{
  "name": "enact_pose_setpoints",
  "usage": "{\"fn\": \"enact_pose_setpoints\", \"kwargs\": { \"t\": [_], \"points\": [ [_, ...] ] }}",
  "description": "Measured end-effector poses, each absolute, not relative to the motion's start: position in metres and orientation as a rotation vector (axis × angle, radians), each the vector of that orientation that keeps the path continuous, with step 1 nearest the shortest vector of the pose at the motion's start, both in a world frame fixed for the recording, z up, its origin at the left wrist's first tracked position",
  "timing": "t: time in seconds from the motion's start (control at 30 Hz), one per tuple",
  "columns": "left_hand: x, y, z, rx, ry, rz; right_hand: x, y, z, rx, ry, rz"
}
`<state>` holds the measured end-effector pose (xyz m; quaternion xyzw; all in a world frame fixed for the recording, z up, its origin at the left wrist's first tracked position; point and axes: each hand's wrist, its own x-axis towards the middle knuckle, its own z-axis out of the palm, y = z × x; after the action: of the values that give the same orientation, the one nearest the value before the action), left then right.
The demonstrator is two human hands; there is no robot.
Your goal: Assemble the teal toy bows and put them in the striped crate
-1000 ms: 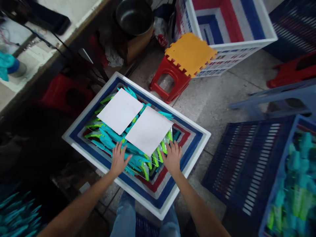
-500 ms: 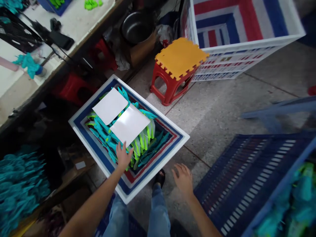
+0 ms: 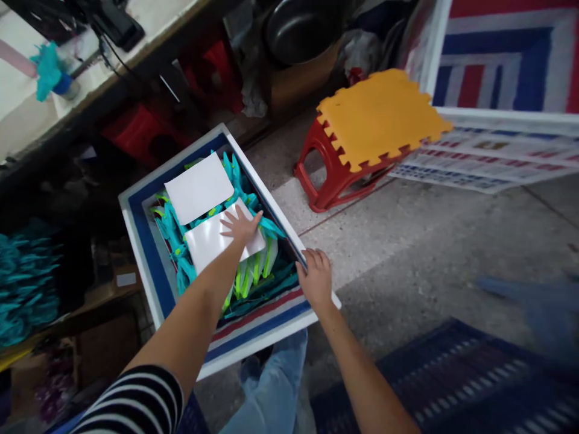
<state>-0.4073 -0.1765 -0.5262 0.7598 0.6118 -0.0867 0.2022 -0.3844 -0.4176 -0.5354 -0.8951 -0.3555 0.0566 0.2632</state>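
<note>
A white-rimmed crate (image 3: 266, 355) with a striped red, white and blue lining holds turquoise and lime-green pieces (image 3: 257, 271), stacked close together. Two white sheets lie on top: the far sheet (image 3: 199, 187) and the near sheet (image 3: 208, 241). My left hand (image 3: 242, 228) is open, fingers spread and palm down on the near sheet. At the crate's right side, my right hand (image 3: 316, 278) grips the rim, its fingers over the outer edge and its thumb on the inner side.
A red stool (image 3: 316, 187) with a yellow foam mat (image 3: 384, 117) stands beyond the crate. Behind it is a larger white crate (image 3: 479, 150). A workbench (image 3: 104, 90) runs along the left. A dark blue crate (image 3: 452, 374) lies at lower right, and turquoise pieces (image 3: 27, 283) are heaped at left.
My left hand has moved from the near edge of the pieces onto the near sheet. My right hand has gone from free air to the crate's rim. The view has shifted closer.
</note>
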Motion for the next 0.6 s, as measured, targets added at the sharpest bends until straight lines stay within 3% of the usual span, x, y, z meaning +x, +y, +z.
{"fn": "enact_pose_setpoints", "kwargs": {
  "t": [0.3, 0.6],
  "points": [
    [-0.405, -0.198, -0.562, 2.211, 1.851, -0.32, -0.312, -0.271, -0.547, -2.162, -1.333, 0.508],
    [-0.408, -0.194, -0.568, 2.128, 1.788, -0.337, -0.286, -0.064, -0.533, -2.066, -2.046, 0.443]
  ]
}}
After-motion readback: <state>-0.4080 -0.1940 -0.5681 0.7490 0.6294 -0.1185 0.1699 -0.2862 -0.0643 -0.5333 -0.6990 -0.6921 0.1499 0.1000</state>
